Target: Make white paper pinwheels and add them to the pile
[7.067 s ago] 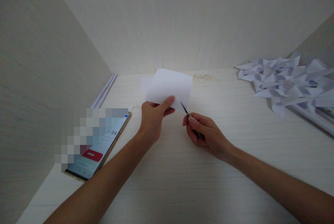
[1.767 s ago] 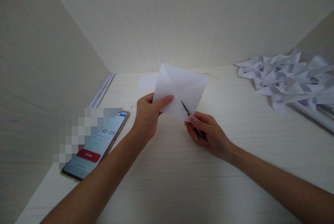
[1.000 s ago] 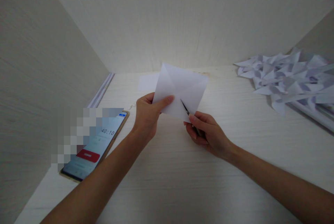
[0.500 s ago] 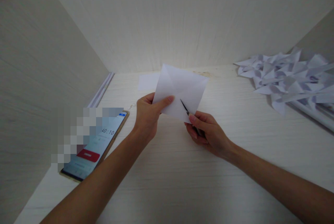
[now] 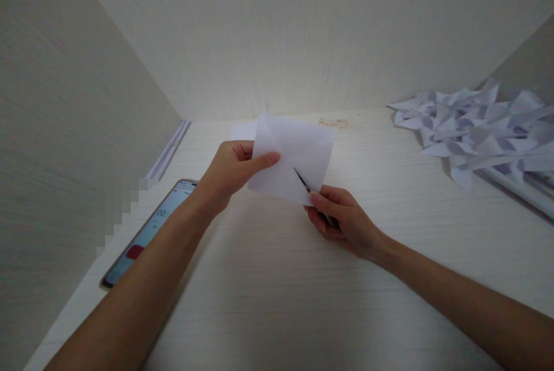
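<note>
A phone is lying at the left edge of the table, its screen lit. The left hand is pinching the left edge of a white paper sheet between thumb and fingers, holding it up off the table. The sheet looks light, thin and floppy, easily torn, so it is best gripped at an edge; it is creased diagonally, and its long axis is running roughly left to right. The right hand is closing around small scissors, their blades pointing up-left into the lower edge. A pile of folded paper pieces is lying at far right.
</note>
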`<state>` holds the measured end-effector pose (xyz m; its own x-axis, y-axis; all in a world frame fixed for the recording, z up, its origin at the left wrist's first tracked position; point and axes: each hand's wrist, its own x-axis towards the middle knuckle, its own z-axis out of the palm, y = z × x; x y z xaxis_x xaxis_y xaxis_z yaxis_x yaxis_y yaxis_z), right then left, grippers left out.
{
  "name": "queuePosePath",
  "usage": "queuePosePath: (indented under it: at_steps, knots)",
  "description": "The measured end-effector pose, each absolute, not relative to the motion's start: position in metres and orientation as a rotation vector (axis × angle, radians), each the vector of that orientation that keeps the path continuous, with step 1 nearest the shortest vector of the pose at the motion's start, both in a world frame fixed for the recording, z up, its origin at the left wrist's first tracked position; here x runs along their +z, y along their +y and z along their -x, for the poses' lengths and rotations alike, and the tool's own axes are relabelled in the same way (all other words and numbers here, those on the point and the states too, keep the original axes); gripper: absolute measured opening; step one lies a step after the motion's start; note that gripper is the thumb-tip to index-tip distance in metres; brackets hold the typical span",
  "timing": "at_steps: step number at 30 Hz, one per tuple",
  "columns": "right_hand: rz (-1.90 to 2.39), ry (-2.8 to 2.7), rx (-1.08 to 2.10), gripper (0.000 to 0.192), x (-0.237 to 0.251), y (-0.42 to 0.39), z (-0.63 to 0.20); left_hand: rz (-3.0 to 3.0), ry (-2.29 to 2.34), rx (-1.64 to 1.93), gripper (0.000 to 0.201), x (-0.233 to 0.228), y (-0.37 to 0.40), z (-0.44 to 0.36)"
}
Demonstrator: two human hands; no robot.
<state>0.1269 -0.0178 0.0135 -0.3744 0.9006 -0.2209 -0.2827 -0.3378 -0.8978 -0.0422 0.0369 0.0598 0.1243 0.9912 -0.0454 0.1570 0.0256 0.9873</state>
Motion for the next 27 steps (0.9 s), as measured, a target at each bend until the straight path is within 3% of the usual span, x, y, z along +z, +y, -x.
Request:
queuePosePath:
  at_steps: [5, 8, 13, 27]
  knots:
    - [0.948, -1.111, 1.868, 0.026, 0.014, -0.016, -0.129, -1.440, 1.318, 0.889, 0.009, 0.074, 0.039, 0.054]
    - [0.950, -1.134, 1.877, 0.023, 0.015, -0.016, -0.129, -1.385, 1.370, 1.013, 0.006, 0.075, 0.043, 0.059]
    - [0.883, -1.059, 1.820, 0.022, 0.014, -0.017, -0.130, -1.248, 1.354, 1.258, 0.015, 0.065, 0.047, 0.054]
    - [0.838, -1.031, 1.791, 0.021, 0.013, -0.018, -0.127, -1.045, 1.222, 1.259, 0.019, 0.050, 0.030, 0.025]
